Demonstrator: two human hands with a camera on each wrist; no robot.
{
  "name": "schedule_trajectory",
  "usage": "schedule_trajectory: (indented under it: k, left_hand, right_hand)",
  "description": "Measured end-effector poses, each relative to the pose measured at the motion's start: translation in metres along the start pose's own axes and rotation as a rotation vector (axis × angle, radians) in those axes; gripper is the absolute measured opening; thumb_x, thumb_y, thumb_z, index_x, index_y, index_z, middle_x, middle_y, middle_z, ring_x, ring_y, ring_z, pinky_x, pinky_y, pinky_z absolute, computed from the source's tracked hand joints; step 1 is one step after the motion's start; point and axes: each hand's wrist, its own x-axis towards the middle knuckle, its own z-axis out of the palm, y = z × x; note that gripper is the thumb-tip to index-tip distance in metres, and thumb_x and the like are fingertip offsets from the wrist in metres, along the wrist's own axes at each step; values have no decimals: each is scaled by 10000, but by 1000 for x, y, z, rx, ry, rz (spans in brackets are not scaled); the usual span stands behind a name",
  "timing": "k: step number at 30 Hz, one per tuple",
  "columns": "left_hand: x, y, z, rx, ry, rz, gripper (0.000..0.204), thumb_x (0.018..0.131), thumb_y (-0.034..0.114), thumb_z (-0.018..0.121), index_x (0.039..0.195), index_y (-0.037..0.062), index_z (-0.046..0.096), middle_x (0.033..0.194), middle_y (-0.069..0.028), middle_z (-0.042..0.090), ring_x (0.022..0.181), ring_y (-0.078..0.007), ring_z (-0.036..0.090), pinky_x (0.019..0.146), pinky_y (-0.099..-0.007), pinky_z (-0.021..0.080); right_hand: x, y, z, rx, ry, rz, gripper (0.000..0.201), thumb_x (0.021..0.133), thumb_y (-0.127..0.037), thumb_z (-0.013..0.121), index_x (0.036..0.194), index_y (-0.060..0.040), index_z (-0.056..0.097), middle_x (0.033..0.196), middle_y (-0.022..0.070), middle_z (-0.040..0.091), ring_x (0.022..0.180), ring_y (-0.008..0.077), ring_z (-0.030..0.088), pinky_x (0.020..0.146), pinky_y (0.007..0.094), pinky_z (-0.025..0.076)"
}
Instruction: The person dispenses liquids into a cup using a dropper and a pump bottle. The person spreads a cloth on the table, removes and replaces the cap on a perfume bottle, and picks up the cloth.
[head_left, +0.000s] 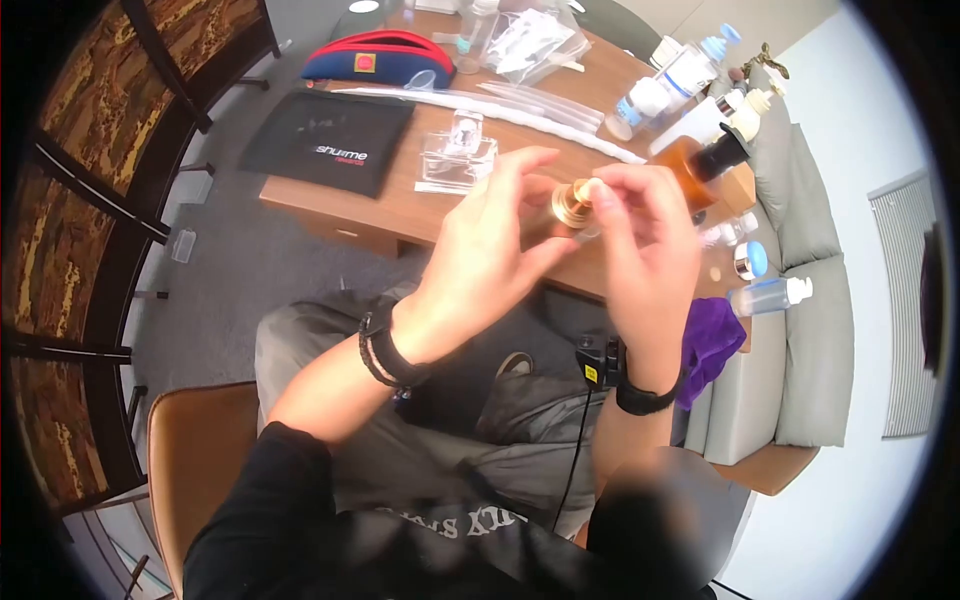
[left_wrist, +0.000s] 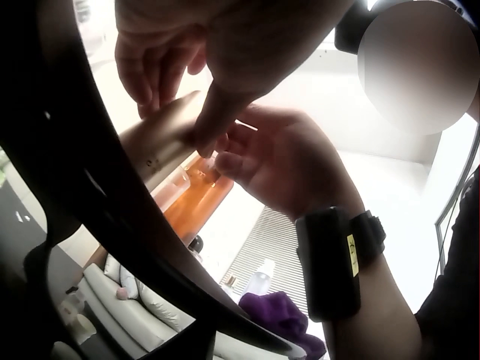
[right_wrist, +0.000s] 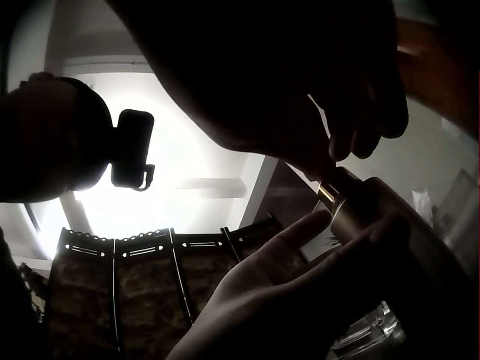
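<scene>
Above the table's front edge, my left hand (head_left: 490, 235) holds a cylindrical bottle (left_wrist: 161, 142) with a gold neck, its fingers and thumb around the body. At the bottle's gold top (head_left: 572, 203), the fingertips of my right hand (head_left: 650, 225) pinch. In the right wrist view the gold collar (right_wrist: 327, 196) shows between the two hands, with the bottle's body tilted. Much of the body is hidden by the left hand in the head view. Left of the hands, a clear glass block-like bottle (head_left: 450, 170) with a clear stopper (head_left: 465, 130) is on the table.
A black pouch (head_left: 325, 145) overhangs the table's left edge, near a red-and-blue case (head_left: 375, 62). An amber pump bottle (head_left: 685, 170) and several other bottles crowd the right side. A purple cloth (head_left: 712, 340) hangs there. Clear packaging (head_left: 535, 45) lies at the back.
</scene>
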Motion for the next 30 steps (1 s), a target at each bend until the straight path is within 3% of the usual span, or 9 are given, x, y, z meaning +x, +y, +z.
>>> schedule_trajectory:
  k: [2,4,7,9,18,22,24,30]
  left_hand:
    - [-1,-1,0,27,23,21,778,765,110,906,1410,85,472,1048,-86,747,867,-217,669,786,-338,564]
    - [-2,0,-1,29,26,22,779,763,106,904,1413,85,474,1063,-86,743,850,-224,665,772,-342,562]
    - [-2,2,-2,39,42,24,779,762,99,900,1417,88,478,1085,-87,737,851,-233,663,771,-348,562]
    - [-2,1,-3,44,50,55,780,764,93,895,1423,88,479,1105,-94,731,863,-245,663,775,-351,561]
    - [-3,-1,-2,64,54,58,773,762,96,898,1418,81,491,1103,-104,722,960,-254,691,789,-346,558]
    - [-2,-2,-2,64,49,59,769,761,95,898,1415,79,494,1105,-105,716,974,-257,693,796,-346,558]
    - [-3,-3,-2,68,52,67,770,759,93,898,1414,78,494,1103,-107,714,983,-259,693,801,-349,559]
    - [-3,-1,-1,72,52,63,752,759,82,893,1399,79,499,1122,-104,709,998,-261,702,807,-356,566]
  right_hand:
    - [-1,-5,-1,-92,-23,4,105,990,-56,689,1049,28,665,1031,50,648,925,121,666,834,269,524]
    - [-4,-5,-1,-132,-2,18,111,985,-53,693,1056,28,669,1046,53,647,938,121,662,839,270,523]
    - [-3,0,-1,-213,-15,18,125,977,-52,702,1070,26,674,1055,50,647,930,124,655,830,276,521]
    - [-1,-3,4,-116,18,-13,103,945,-47,722,1006,25,680,1014,82,609,805,132,594,690,270,488]
    - [-1,1,2,-345,79,-118,113,925,-97,749,989,-12,711,1033,77,621,767,142,534,662,273,441]
    - [-1,0,6,-211,85,-46,125,909,-115,769,961,-18,710,1027,72,623,741,147,495,664,281,433]
    - [0,2,7,-188,95,-117,130,903,-116,775,958,-19,708,1022,69,623,726,143,476,657,279,422]
    - [0,0,6,-309,83,-106,137,929,-102,745,1029,-13,717,1049,85,625,768,146,516,675,286,442]
